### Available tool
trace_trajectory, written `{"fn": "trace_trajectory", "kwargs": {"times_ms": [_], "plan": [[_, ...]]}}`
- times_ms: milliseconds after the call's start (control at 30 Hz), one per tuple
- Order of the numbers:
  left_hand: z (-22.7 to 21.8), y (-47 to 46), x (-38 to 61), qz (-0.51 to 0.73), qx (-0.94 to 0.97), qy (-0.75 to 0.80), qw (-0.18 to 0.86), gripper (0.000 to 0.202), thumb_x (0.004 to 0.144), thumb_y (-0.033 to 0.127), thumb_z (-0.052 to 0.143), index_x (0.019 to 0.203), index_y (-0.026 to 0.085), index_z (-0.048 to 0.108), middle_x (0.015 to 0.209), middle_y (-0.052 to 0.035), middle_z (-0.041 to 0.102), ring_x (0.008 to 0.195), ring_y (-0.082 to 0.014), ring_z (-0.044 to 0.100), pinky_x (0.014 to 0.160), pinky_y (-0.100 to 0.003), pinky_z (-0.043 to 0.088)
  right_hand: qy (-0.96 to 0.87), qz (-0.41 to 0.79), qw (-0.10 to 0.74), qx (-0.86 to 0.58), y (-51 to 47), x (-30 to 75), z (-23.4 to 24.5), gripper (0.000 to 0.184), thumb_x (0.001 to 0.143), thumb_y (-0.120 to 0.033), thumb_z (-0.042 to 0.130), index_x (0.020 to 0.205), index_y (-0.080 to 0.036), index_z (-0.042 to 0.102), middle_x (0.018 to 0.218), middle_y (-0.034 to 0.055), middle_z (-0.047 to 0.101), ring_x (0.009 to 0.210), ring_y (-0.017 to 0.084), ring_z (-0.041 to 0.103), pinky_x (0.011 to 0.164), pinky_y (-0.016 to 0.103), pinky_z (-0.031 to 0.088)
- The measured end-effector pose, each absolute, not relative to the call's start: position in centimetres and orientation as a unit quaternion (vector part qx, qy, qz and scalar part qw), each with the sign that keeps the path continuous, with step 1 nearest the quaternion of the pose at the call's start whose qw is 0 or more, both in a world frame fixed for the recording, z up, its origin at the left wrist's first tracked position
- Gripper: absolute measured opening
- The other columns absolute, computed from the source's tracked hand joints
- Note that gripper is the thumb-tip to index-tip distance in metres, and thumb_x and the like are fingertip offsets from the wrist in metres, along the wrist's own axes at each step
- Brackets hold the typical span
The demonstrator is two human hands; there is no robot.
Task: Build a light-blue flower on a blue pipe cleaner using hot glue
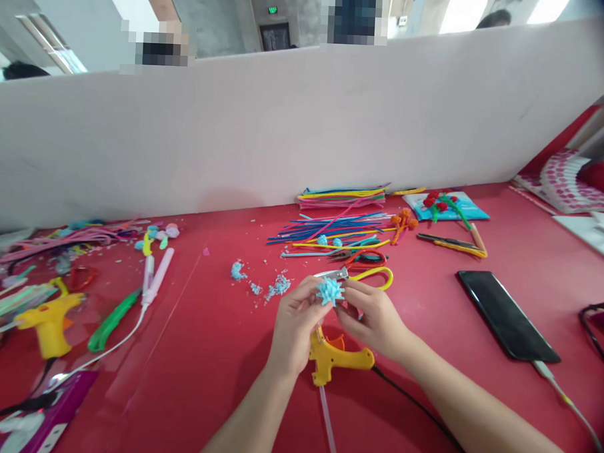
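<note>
Head view: your left hand (295, 326) and right hand (373, 316) meet over red counter (201, 355), both pinching small blue fuzzy flower (330, 291) between fingertips. Flower held above counter, just over yellow glue gun (336, 358) lying beneath your hands. Blue fluff scraps (274, 287) just left of flower. Scissors (360, 259) and pipe cleaner pile (339, 225) beyond. Black phone (507, 315) to your right.

Both hands meet over the red table (216, 356): the left hand (293, 327) and right hand (373, 316) pinch a small light-blue fuzzy flower (330, 290) between their fingertips. A yellow glue gun (337, 359) lies directly beneath them. Blue trimmings (274, 287) lie just left; a black phone (507, 314) rests well apart, right.
</note>
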State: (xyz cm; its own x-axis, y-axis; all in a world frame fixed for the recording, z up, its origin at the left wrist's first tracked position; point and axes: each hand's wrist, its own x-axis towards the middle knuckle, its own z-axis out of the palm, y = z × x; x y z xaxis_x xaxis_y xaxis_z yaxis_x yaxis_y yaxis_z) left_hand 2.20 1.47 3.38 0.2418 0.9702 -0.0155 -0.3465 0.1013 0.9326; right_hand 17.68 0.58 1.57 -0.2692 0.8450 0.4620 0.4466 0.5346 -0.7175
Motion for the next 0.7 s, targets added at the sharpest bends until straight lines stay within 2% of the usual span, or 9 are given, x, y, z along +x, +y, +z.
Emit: {"fn": "trace_trajectory", "kwargs": {"times_ms": [167,333,400,533,700], "plan": [[3.29,1.49,2.08,0.494,0.524,0.308,0.621,0.007,0.079,0.026,0.069,0.077,0.02,0.071,0.092,-0.0015,0.054,0.05,-0.0037,0.041,0.042,-0.021,0.032,-0.778,0.171,0.453,-0.399,0.68,18.04,1.44,0.011,0.082,-0.011,0.049,0.078,-0.021,0.052,0.082,0.0046,0.058,0.07,0.016,0.055,0.062,0.026,0.043],[2.83,1.51,1.99,0.494,0.557,0.248,0.62,0.008,0.081,0.023,0.068,0.088,0.023,0.073,0.098,-0.0028,0.056,0.055,-0.0067,0.056,0.049,-0.022,0.046,-0.786,0.135,0.469,-0.38,0.93,18.34,1.15,0.011,0.083,-0.013,0.054,0.088,-0.022,0.054,0.094,0.0056,0.063,0.084,0.016,0.062,0.07,0.026,0.048],[2.71,1.37,2.08,0.495,0.552,0.248,0.624,0.012,0.082,0.02,0.067,0.092,0.024,0.073,0.095,-0.0021,0.058,0.058,-0.0073,0.058,0.052,-0.021,0.048,-0.786,0.118,0.471,-0.383,1.02,18.42,1.02,0.01,0.084,-0.013,0.053,0.088,-0.022,0.054,0.096,0.0062,0.064,0.086,0.017,0.062,0.071,0.026,0.048],[2.73,1.22,2.41,0.499,0.516,0.266,0.643,0.014,0.084,0.019,0.066,0.096,0.025,0.072,0.073,0.0007,0.065,0.06,-0.0089,0.06,0.057,-0.019,0.05,-0.785,0.089,0.471,-0.394,1.11,18.44,0.8,0.009,0.085,-0.013,0.053,0.085,-0.022,0.052,0.095,0.0062,0.064,0.077,0.015,0.061,0.064,0.025,0.046],[2.73,1.46,2.57,0.523,0.459,0.287,0.659,0.013,0.075,0.022,0.074,0.088,0.02,0.072,0.067,-0.0006,0.068,0.057,-0.0112,0.062,0.054,-0.021,0.049,-0.787,0.087,0.459,-0.403,1.09,18.2,0.84,0.009,0.084,-0.013,0.053,0.079,-0.021,0.052,0.083,0.0039,0.061,0.064,0.012,0.055,0.058,0.023,0.041]]}}
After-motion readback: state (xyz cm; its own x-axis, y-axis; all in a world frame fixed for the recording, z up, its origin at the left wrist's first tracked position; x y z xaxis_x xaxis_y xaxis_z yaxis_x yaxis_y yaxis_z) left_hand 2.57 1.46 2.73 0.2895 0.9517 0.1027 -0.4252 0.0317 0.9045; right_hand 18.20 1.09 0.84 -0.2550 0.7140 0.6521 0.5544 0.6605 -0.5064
